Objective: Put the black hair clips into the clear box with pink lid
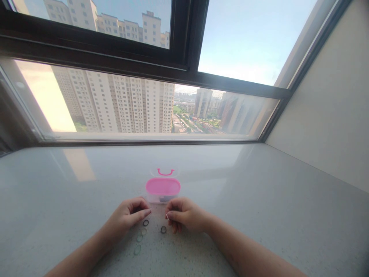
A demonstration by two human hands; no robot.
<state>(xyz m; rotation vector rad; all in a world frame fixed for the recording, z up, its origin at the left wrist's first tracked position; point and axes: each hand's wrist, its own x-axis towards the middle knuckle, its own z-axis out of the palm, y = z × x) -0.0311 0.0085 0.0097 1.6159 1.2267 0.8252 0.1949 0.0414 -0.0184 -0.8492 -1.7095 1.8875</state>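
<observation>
My left hand [132, 212] is closed in a pinch, thumb against forefinger. A tiny pale spot shows at its fingertips, too small to name. Opposite it, my right hand [186, 214] pinches a small thin white piece [167, 217] between thumb and forefinger. Just below my left fingertips lies a dark ring [145, 220], like a small hair tie. A line of paler rings runs down from it, ending in a green ring [137, 254]. Another dark ring [163, 232] rests beside my right fingers. Behind both hands stands a small clear box with a pink rim [163, 186].
The box's clear lid with a pink handle [165, 174] is tipped back behind it. All this is on a pale speckled sill [259, 215]. A dark-framed window [144, 143] closes off the back, and a white wall [331, 107] rises at right.
</observation>
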